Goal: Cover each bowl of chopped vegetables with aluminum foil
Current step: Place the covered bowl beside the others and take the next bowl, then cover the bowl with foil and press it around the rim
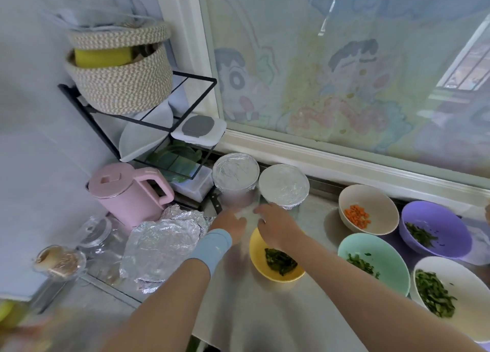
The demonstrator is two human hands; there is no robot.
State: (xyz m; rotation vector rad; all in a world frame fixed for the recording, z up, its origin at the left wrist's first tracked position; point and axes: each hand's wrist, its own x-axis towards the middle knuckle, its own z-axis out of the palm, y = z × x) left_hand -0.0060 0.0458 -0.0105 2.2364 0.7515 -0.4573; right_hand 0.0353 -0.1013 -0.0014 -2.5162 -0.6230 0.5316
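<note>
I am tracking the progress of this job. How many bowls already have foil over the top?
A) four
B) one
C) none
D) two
D: the left foil-covered bowl and the right foil-covered bowl stand together at the back, while the yellow bowl, beige bowl, mint bowl, purple bowl and white bowl are uncovered.

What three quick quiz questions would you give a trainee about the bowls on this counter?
1. True or false: the yellow bowl is already covered with foil.
2. How many bowls are foil-covered so far?
3. Fill in: the chopped carrot sits in the ___ bowl.
Key: 1 false. 2 two, the left covered bowl and the right covered bowl. 3 beige, the beige bowl.
</note>
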